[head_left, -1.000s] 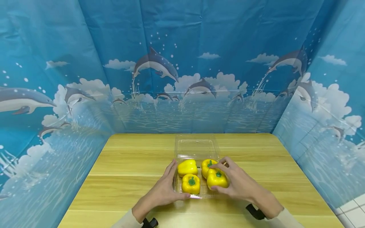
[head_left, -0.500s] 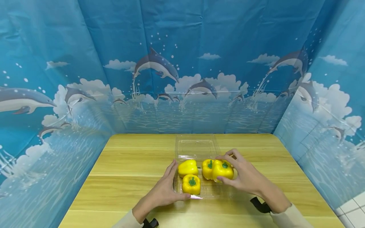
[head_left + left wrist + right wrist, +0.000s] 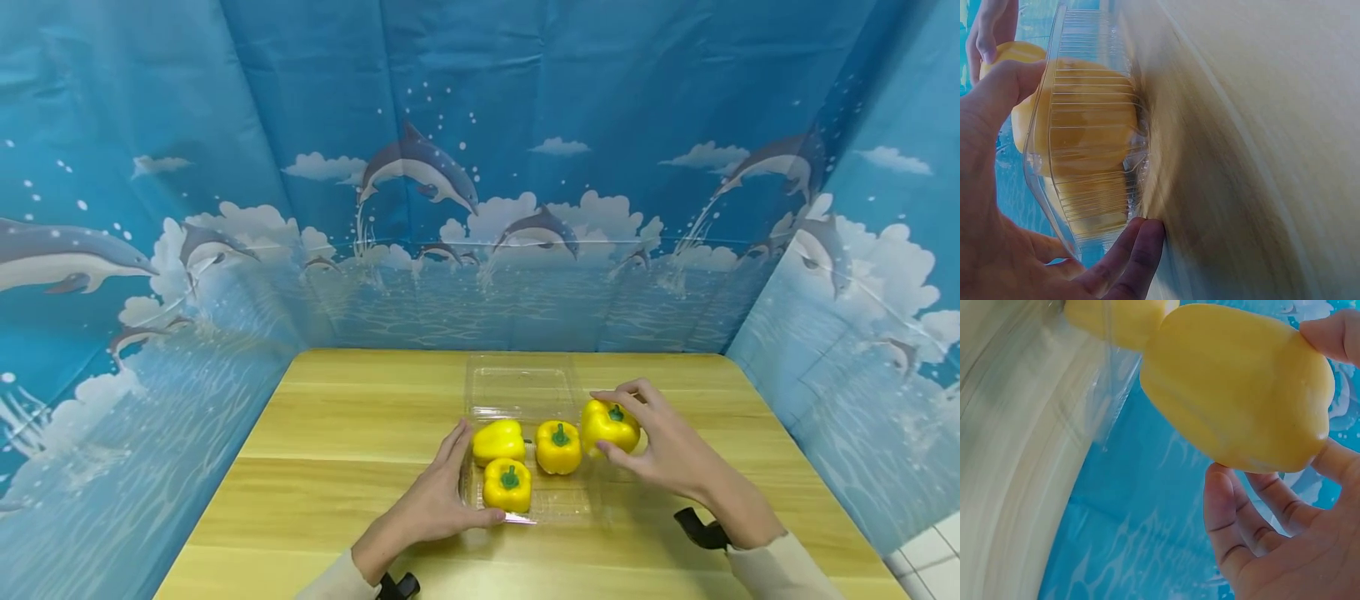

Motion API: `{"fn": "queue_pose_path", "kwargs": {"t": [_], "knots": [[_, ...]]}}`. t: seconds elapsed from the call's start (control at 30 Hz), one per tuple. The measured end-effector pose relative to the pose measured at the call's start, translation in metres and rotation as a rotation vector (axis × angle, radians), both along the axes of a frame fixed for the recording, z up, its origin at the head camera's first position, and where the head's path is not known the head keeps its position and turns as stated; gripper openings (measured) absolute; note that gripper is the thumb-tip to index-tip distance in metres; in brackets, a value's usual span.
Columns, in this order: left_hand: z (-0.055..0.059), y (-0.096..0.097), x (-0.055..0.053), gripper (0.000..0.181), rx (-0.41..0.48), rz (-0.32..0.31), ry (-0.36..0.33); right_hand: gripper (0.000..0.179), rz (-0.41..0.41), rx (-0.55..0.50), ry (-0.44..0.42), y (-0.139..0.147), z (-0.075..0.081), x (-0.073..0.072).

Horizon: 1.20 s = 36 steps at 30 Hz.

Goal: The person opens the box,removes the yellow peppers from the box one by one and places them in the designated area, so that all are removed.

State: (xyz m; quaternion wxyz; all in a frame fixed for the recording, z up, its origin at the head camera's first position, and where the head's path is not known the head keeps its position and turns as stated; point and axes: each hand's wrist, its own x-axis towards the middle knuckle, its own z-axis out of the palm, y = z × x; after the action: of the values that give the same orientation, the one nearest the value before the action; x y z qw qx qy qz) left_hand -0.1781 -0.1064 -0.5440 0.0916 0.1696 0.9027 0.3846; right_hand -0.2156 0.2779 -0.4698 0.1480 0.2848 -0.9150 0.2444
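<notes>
In the head view my right hand (image 3: 663,442) pinches a yellow bell pepper (image 3: 609,427) between thumb and fingers, beyond the right side of a clear plastic clamshell container (image 3: 562,504). The right wrist view shows this pepper (image 3: 1238,387) up close, lifted clear of the table. My left hand (image 3: 431,496) holds the container's left side, its thumb at the front edge and its fingers along the side. Inside are a yellow bell pepper on its side (image 3: 498,442), an upright one (image 3: 507,486) in front of it, and another upright one (image 3: 558,447) at the right.
The container's clear lid (image 3: 521,387) lies open toward the back of the wooden table (image 3: 337,467). A blue dolphin-print curtain (image 3: 480,183) surrounds the table at the back and sides.
My right hand has carried its bell pepper right and away from me, out from in front of the right-hand upright pepper, now fully visible. My left hand keeps its hold on the container.
</notes>
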Motion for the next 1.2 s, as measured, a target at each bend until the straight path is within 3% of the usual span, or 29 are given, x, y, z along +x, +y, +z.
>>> {"fn": "queue_pose_path", "kwargs": {"t": [0.63,1.2], "knots": [[0.004,0.000,0.002,0.142,-0.014,-0.001,0.002,0.063,-0.068,-0.020,-0.009,0.028,-0.017,-0.014],[0.003,0.000,0.002,0.143,-0.002,-0.005,-0.005,0.065,-0.128,0.031,-0.112,0.037,-0.048,-0.022]]}}
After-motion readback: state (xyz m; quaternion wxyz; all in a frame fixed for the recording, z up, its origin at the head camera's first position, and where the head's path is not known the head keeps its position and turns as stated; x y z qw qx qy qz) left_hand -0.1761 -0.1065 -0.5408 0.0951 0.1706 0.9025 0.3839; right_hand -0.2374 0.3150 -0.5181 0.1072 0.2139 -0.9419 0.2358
